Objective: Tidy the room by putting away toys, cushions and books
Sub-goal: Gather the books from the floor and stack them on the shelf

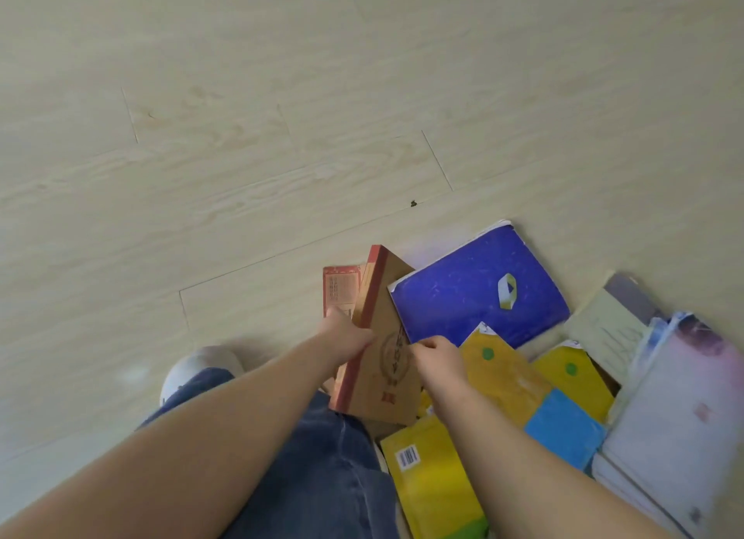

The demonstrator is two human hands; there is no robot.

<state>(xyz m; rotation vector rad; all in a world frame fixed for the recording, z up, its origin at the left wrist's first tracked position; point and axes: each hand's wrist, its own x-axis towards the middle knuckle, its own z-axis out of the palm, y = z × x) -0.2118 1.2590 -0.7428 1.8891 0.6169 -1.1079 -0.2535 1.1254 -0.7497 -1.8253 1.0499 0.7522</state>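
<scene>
Gripping the brown book (382, 361) at lower centre, left hand (346, 339) round its spine, right hand (437, 355) pinching its cover, had barely begun tidying, with blue book (475, 293) and yellow books (503, 369) strewn lower right.

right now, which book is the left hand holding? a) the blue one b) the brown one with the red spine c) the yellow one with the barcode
b: the left hand grips the brown book at its red spine edge, while the blue and yellow ones lie untouched by it.
</scene>
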